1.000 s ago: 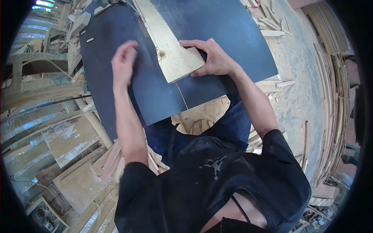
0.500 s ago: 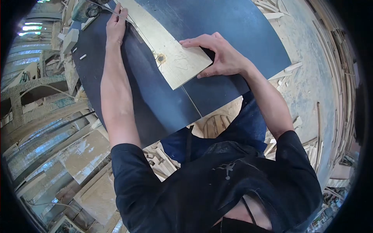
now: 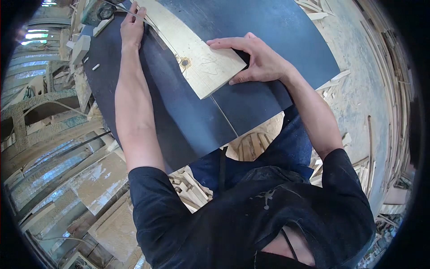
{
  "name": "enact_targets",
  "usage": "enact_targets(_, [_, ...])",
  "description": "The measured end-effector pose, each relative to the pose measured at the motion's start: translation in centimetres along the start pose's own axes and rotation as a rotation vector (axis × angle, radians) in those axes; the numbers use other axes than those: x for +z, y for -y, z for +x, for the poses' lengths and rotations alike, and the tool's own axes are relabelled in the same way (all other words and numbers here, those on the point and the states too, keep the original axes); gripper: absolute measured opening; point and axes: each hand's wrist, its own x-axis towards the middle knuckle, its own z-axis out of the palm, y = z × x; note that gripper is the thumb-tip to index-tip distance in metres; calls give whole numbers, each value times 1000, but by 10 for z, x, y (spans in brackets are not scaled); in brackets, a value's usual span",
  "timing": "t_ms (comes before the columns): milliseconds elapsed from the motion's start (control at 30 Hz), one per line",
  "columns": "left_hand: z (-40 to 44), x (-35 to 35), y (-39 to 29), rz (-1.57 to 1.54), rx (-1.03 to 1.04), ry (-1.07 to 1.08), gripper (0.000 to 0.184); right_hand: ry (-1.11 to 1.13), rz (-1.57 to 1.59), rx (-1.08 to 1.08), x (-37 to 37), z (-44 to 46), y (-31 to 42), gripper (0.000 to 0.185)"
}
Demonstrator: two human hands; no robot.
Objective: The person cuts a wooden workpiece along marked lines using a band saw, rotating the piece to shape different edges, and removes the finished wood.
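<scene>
A pale wooden board (image 3: 197,47) with a dark knot near its left edge lies flat on the dark work table (image 3: 268,31). Thin curved marks show on its face. My right hand (image 3: 260,58) grips the near right corner, fingers on top and thumb at the end edge. Farther up, my left hand (image 3: 133,29) is closed on the board's left edge; its fingertips are partly hidden. A thin strip or blade crosses close by those fingers, beside a dusty greenish machine part (image 3: 97,13).
A narrow slot (image 3: 224,115) runs through the table to its near edge. A small white stick (image 3: 96,67) lies at the left. Wood scraps (image 3: 190,188) cover the floor below, and long wood strips (image 3: 394,89) are stacked at the far right.
The board has slid slightly away from me, up along the table, with both hands on it. The view has shifted a little.
</scene>
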Motion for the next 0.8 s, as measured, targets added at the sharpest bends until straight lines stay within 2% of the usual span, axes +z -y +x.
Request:
enact_targets(300, [6, 1, -1, 38, 15, -14, 65, -25, -40, -86, -4, 9, -4, 86])
enact_targets(433, [8, -1, -10, 137, 11, -8, 65, -33, 138, -151, -2, 17, -11, 85])
enact_targets(600, [13, -2, -5, 66, 6, -11, 65, -27, 175, -181, -3, 24, -12, 84])
enact_targets(700, [13, -1, -6, 24, -11, -20, 65, -30, 66, -184, -5, 26, -13, 84])
enact_targets(800, [16, 0, -4, -5, -17, -28, 65, -21, 140, -187, -5, 29, -17, 84])
